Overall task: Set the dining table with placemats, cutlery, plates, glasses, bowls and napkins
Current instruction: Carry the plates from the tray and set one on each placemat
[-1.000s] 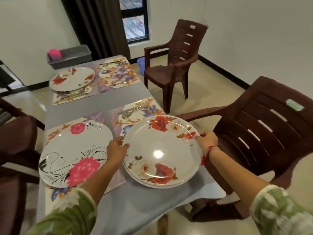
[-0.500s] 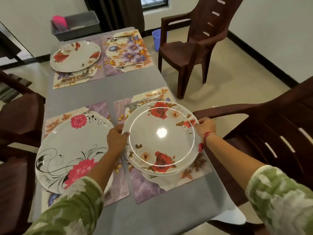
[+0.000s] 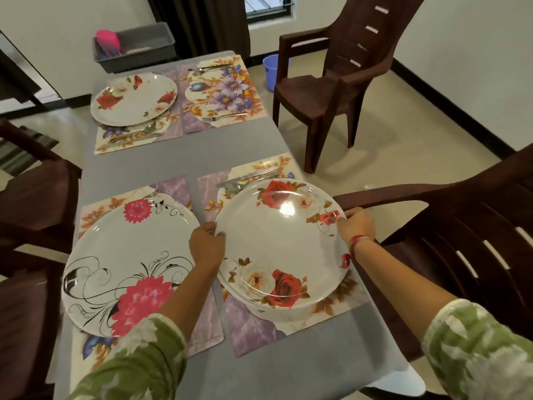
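The person holds the rose plate (image 3: pixel 284 243) with 2 hands. The left hand (image 3: pixel 206 243) grips its left rim and the right hand (image 3: pixel 356 226) grips its right rim, with fingers curled on the edge. The plate is over the near right placemat (image 3: pixel 259 333), at the corner of the table (image 3: pixel 178 163) by a brown chair (image 3: pixel 461 241).

To do this step well, the person should keep the plate flat and bring it straight down onto the middle of the mat. Its far rim looks very close to the knife (image 3: pixel 256 173) and spoon (image 3: pixel 230 186). So the plate should likely sit a little nearer to the person, or it may land on them and wobble. The left hand is just beside the pink flower plate (image 3: pixel 129 264), so it should slide away with care. The 2 hands should let go together, once the plate sits still.

Some things are hard to see. The fingers under the rim are hidden. It cannot be told if the plate already touches the mat or hangs just above it. A white edge shows below the near rim. It may be a 2nd plate or only the mat's picture. A fork (image 3: pixel 153 194) peeks out from under the pink flower plate. The grey tub (image 3: pixel 144 44) at the far end holds a pink thing (image 3: pixel 106 43), but the rest inside cannot be seen.
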`<move>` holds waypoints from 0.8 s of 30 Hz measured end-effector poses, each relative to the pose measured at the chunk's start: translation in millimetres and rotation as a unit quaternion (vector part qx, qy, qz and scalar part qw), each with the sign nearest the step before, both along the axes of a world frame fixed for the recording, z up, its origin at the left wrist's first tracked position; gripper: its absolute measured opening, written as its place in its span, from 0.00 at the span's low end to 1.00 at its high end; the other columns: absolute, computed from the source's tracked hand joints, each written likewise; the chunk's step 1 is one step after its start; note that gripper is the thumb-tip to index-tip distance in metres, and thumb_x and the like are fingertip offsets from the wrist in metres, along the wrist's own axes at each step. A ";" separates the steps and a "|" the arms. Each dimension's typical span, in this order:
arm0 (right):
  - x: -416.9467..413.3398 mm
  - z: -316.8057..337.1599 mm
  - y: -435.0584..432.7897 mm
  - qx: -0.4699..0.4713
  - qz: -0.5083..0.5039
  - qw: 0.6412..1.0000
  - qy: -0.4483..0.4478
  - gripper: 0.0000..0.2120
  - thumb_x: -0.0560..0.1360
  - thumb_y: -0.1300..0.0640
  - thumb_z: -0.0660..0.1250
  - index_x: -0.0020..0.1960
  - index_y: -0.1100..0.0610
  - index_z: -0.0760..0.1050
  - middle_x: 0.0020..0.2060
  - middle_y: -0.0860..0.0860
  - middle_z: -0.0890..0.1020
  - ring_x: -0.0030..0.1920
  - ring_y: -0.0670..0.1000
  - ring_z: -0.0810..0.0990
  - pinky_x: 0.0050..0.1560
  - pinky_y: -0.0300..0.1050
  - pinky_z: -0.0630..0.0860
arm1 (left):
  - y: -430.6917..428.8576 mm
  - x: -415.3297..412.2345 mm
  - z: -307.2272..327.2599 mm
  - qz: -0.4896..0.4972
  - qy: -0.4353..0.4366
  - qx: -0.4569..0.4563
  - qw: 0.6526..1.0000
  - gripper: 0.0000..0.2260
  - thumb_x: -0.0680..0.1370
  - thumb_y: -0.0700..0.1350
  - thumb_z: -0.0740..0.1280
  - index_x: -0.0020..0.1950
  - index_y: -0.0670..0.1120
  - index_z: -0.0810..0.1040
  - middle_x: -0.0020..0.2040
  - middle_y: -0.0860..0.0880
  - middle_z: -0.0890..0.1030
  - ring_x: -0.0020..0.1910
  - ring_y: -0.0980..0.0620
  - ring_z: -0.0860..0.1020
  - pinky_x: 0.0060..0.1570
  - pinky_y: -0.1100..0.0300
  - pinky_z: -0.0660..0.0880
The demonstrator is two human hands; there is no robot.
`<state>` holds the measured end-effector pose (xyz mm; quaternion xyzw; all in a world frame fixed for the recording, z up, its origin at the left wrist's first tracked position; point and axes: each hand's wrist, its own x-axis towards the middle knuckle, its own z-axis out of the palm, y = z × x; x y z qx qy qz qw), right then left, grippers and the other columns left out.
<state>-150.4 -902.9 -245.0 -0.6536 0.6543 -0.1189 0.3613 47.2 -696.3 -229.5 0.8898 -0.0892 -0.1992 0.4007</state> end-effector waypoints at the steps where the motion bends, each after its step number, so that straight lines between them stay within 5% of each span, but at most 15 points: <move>1: -0.5 2.2 -1.9 0.005 -0.011 1.000 -0.006 0.09 0.76 0.56 0.65 0.51 0.61 0.77 0.44 0.55 0.80 0.43 0.55 0.77 0.41 0.43 0.70 | -1.7 -0.4 0.7 0.007 0.017 -0.002 1.000 0.13 0.74 0.36 0.68 0.59 0.39 0.79 0.55 0.42 0.81 0.55 0.43 0.78 0.54 0.58 0.71; 6: -7.6 8.7 -8.1 0.018 -0.018 1.000 -0.016 0.09 0.76 0.57 0.64 0.52 0.63 0.76 0.42 0.55 0.78 0.41 0.54 0.75 0.38 0.42 0.69 | -10.2 -0.5 -7.7 0.029 0.003 -0.014 0.999 0.11 0.71 0.40 0.72 0.52 0.41 0.81 0.55 0.43 0.77 0.52 0.44 0.79 0.57 0.51 0.76; 12: -22.8 35.3 -14.5 -0.046 -0.036 0.994 -0.094 0.06 0.76 0.60 0.64 0.53 0.60 0.74 0.45 0.51 0.75 0.47 0.52 0.73 0.46 0.39 0.66 | -30.0 -8.3 24.4 -0.016 0.035 -0.097 0.995 0.12 0.80 0.41 0.61 0.62 0.45 0.68 0.50 0.50 0.73 0.41 0.57 0.74 0.34 0.65 0.69; 19: -63.5 60.0 -5.2 0.049 -0.097 0.957 -0.268 0.04 0.73 0.56 0.70 0.44 0.57 0.78 0.41 0.54 0.82 0.47 0.57 0.80 0.41 0.44 0.76 | -44.3 -13.4 57.2 -0.023 0.079 -0.075 0.994 0.14 0.81 0.44 0.61 0.67 0.47 0.68 0.53 0.47 0.75 0.47 0.47 0.76 0.42 0.56 0.74; 24: -116.3 88.7 33.2 0.162 -0.054 0.908 -0.383 0.08 0.78 0.59 0.64 0.55 0.61 0.77 0.49 0.58 0.82 0.45 0.55 0.81 0.46 0.48 0.80 | -31.8 -59.7 67.6 -0.001 0.080 -0.089 0.993 0.16 0.81 0.44 0.61 0.68 0.44 0.68 0.58 0.43 0.76 0.49 0.46 0.73 0.46 0.55 0.71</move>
